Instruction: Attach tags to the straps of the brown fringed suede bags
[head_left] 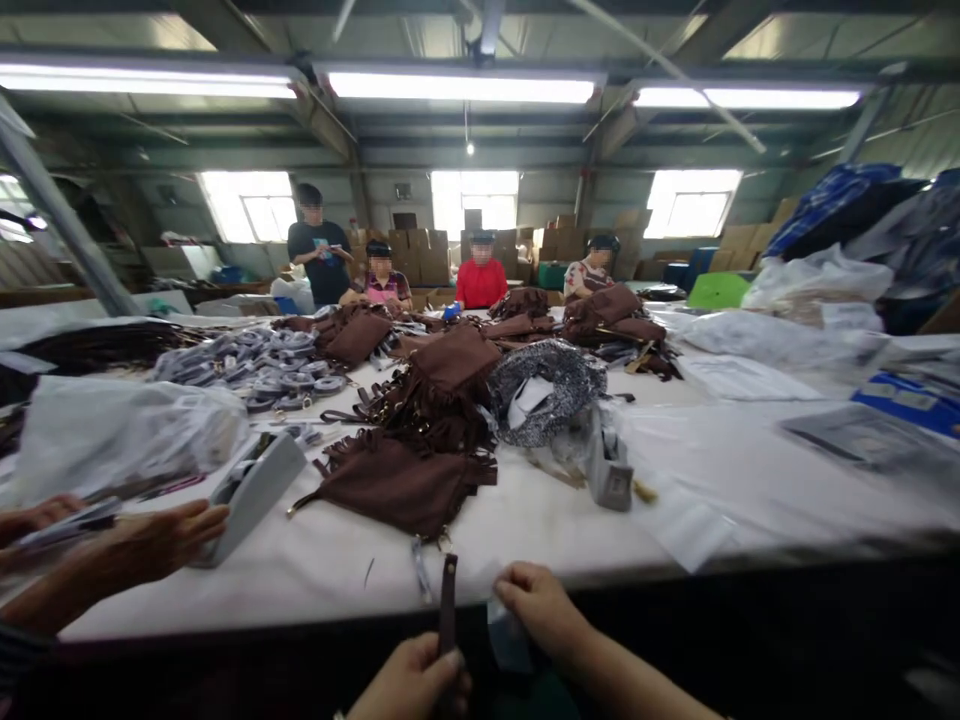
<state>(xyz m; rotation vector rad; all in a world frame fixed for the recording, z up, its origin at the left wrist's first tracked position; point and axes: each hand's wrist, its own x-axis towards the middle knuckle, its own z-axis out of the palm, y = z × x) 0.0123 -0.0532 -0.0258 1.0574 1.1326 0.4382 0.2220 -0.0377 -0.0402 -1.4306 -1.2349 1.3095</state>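
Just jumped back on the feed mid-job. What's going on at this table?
The person's left hand grips a dark brown strap at the near edge of the table, while the right hand pinches a translucent plastic piece. Just beyond lies a brown fringed bag, with more brown bags heaped behind it. A gray tape dispenser stands to the right. At left, a co-worker's hand is beside a pale box.

Glare from overhead tubes (461,88) and windows (696,205) — dim foreground, blurred edges.
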